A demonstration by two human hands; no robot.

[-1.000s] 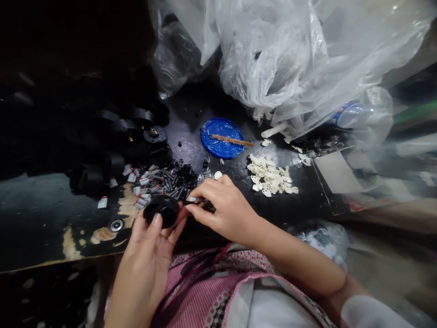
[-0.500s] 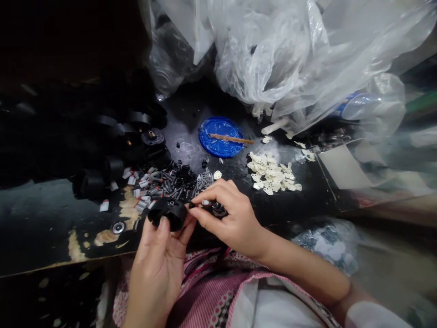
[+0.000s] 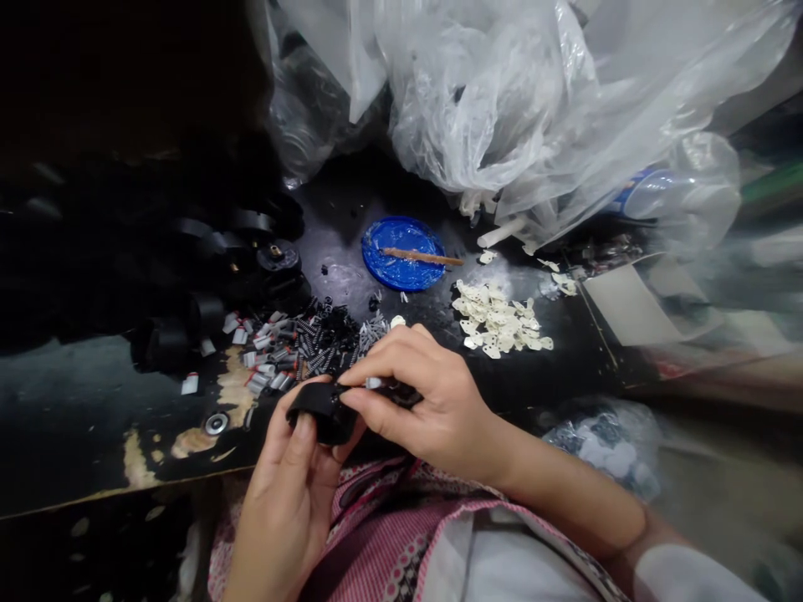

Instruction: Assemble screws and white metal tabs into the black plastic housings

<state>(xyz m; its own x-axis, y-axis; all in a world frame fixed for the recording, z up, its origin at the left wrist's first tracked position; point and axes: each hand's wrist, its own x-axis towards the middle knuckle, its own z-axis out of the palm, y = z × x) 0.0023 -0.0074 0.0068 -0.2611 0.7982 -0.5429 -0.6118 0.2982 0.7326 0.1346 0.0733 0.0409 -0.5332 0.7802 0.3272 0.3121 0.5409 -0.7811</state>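
Low in the middle of the view, my left hand [image 3: 292, 477] grips a black round plastic housing [image 3: 318, 407], thumb at its open side. My right hand [image 3: 420, 393] is closed, with thumb and forefinger pinched at the housing's right side; what sits between the fingertips is too small to make out. Dark small parts with a light grey piece [image 3: 374, 383] show within the curled right fingers. Just beyond the hands lies a heap of small springs [image 3: 312, 339] and black bits, beside grey-and-red small cylinders [image 3: 267, 343].
A blue lid [image 3: 376, 267] smeared with grease carries a brown stick [image 3: 421, 256]. Thin cream plates [image 3: 498, 318] are piled to its right. Clear plastic bags [image 3: 477, 100] bulge over the back. More black housings [image 3: 160, 339] stand at left, and a metal ring [image 3: 217, 423] lies near the table edge.
My left hand has tilted and turned the black housing and shifted it slightly right. My right fingertips have come from beside the housing to touch its side.
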